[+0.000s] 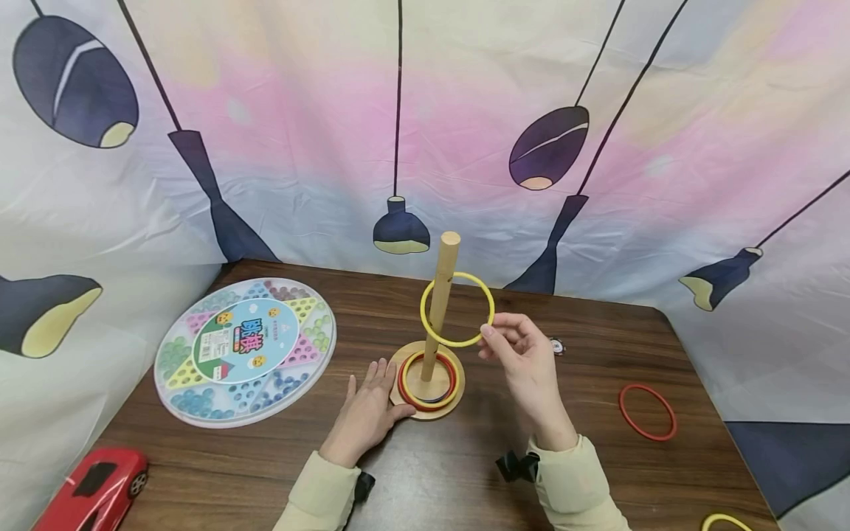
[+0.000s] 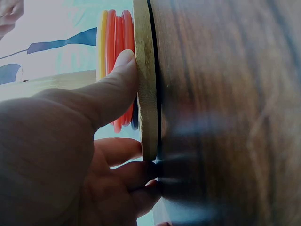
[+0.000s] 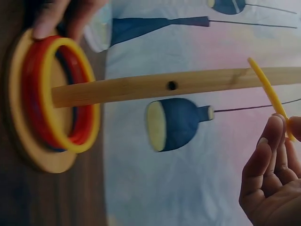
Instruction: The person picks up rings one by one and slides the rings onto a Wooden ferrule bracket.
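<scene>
A round wooden base (image 1: 460, 394) carries an upright wooden pole (image 1: 445, 287). Stacked around the pole's foot are several rings, with a yellow ring (image 3: 48, 94) on top, red rings (image 2: 110, 40) under it and a dark one lowest. My left hand (image 1: 365, 417) holds the base at its left and near edge, thumb over the rim beside the rings and fingertips along the side. Between thumb and fingers my right hand (image 1: 527, 361) pinches another yellow ring (image 1: 492, 295) by its right edge. That ring is raised at the pole's upper half, its lower edge crossing in front of the pole.
A round Chinese checkers set (image 1: 322, 295) lies left of the base. A red toy car (image 1: 109, 487) sits at the front left. To the right lie a red ring (image 1: 674, 417), part of a yellow ring (image 1: 713, 518) and a small round item (image 1: 557, 346). A printed cloth (image 1: 319, 147) hangs behind.
</scene>
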The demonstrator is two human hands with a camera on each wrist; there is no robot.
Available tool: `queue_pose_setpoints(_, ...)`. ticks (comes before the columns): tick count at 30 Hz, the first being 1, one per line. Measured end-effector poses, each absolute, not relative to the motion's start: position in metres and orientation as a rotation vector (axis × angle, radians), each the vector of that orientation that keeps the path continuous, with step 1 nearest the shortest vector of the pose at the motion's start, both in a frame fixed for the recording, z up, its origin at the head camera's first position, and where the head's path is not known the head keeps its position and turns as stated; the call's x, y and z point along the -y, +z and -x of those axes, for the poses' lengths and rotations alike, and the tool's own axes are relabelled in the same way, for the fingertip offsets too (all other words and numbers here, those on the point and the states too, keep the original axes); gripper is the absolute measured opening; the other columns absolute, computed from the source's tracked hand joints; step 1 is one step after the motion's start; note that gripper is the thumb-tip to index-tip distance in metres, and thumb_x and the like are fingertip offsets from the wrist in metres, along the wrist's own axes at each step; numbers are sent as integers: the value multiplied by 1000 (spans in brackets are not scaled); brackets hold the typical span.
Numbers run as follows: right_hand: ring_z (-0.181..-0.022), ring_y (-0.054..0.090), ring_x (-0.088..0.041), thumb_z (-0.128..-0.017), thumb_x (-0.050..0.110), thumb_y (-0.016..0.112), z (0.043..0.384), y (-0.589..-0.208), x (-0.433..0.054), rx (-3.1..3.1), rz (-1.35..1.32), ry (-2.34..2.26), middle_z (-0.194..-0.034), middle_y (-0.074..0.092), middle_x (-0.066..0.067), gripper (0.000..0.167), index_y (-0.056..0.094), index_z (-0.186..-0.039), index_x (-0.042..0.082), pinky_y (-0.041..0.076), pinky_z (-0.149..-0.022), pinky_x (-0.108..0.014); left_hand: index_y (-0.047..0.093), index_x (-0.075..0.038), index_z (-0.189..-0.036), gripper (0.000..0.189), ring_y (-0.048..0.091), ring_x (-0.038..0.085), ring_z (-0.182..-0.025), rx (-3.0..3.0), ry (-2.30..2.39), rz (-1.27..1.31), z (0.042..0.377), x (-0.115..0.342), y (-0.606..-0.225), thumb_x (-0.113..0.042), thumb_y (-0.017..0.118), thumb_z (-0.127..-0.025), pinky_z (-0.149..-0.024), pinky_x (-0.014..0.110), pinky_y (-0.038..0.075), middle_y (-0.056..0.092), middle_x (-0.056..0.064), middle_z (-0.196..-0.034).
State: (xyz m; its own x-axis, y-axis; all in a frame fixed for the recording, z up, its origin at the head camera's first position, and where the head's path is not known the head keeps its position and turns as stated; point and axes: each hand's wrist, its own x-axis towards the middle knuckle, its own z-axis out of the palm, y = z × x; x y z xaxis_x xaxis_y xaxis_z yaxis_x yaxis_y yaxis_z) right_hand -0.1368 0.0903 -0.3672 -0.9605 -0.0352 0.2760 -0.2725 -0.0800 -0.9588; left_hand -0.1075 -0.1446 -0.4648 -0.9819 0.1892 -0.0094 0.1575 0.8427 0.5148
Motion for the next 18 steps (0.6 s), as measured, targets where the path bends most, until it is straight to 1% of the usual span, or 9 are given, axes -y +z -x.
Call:
queue_pose_setpoints(3, -68, 65, -17, -92, 6, 67, 137, -378, -92, 2057, -274, 2197, -83, 67, -12, 18, 59, -106, -2, 57, -66, -30, 37, 7, -146, 82, 24, 40, -142, -2959, 815, -282, 108, 145, -465, -42, 67, -88, -110, 66, 15, 31, 28, -151)
queue_pose_setpoints(6, -66, 65, -17, -91, 6, 68, 138, -387, -92, 2093, -223, 2209, -82, 67, -13, 18, 60, -106, -1, 57, -65, -30, 37, 7, -146, 82, 24, 40, -142, -2960, 819, -282, 108, 145, -465, -42, 67, -88, -110, 66, 15, 31, 28, -151)
queue_pose_setpoints(9, -64, 64, -17, -91, 6, 68, 139, -393, -91, 2136, -200, 2202, -81, 67, -16, 18, 60, -105, -2, 56, -65, -30, 37, 7, -146, 81, 24, 40, -142, -2965, 824, -288, 108, 145, -466, -41, 67, -88, -110, 66, 15, 32, 28, -151)
queue_pose_setpoints(14, -65, 64, -19, -92, 6, 67, 140, -402, -89, 2243, -181, 2180, -86, 66, -26, 17, 61, -106, -2, 57, -67, -35, 37, 7, -146, 81, 24, 41, -142, -2963, 835, -293, 108, 146, -467, -41, 67, -88, -110, 66, 15, 31, 28, -151)
queue_pose_setpoints(18, -65, 64, -22, -93, 6, 65, 141, -413, -87, 2355, -154, 2164, -84, 66, -26, 16, 61, -105, -2, 57, -67, -39, 37, 7, -146, 81, 24, 41, -142, -2960, 842, -294, 108, 146, -467, -42, 67, -88, -110, 66, 15, 31, 28, -151)
